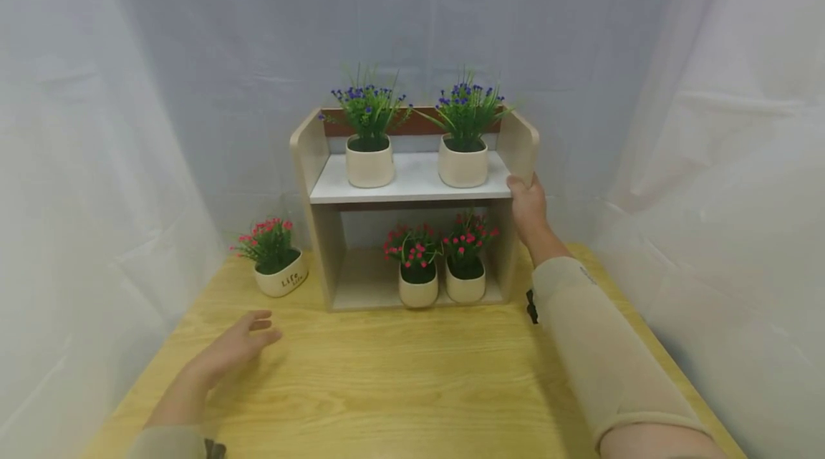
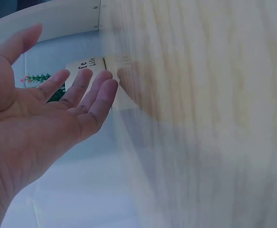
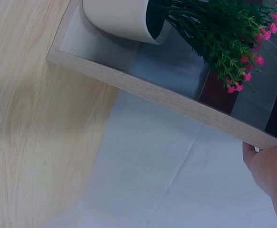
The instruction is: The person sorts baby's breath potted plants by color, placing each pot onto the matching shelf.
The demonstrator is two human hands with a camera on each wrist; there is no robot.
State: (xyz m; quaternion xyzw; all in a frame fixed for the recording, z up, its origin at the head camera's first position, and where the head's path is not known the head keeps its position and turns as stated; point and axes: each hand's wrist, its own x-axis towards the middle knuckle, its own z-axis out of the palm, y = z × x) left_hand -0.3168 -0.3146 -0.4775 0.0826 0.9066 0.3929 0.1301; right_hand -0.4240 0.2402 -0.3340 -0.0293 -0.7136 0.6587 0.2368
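My right hand (image 1: 530, 208) grips the right side panel of a two-tier wooden shelf (image 1: 415, 195), thumb at its front edge by the upper board. In the right wrist view that hand (image 3: 271, 168) is partly cut off by the frame. My left hand (image 1: 235, 346) hovers over the table at the left, fingers apart and holding nothing. Beyond its fingertips stands a pink-flowered plant in a white pot (image 1: 281, 274) lettered "Life", left of the shelf. The left wrist view shows the same palm (image 2: 48, 114) turned up, with the lettered pot (image 2: 84, 66) behind the fingers.
Two purple-flowered pots (image 1: 370, 162) (image 1: 463, 162) stand on the upper board. Below, two pink-flowered pots (image 1: 418, 289) (image 1: 465, 285) sit side by side toward the right. The shelf stands at the back of a wood-grain table (image 1: 387, 387). Pale sheeting (image 1: 213, 29) hangs around the table.
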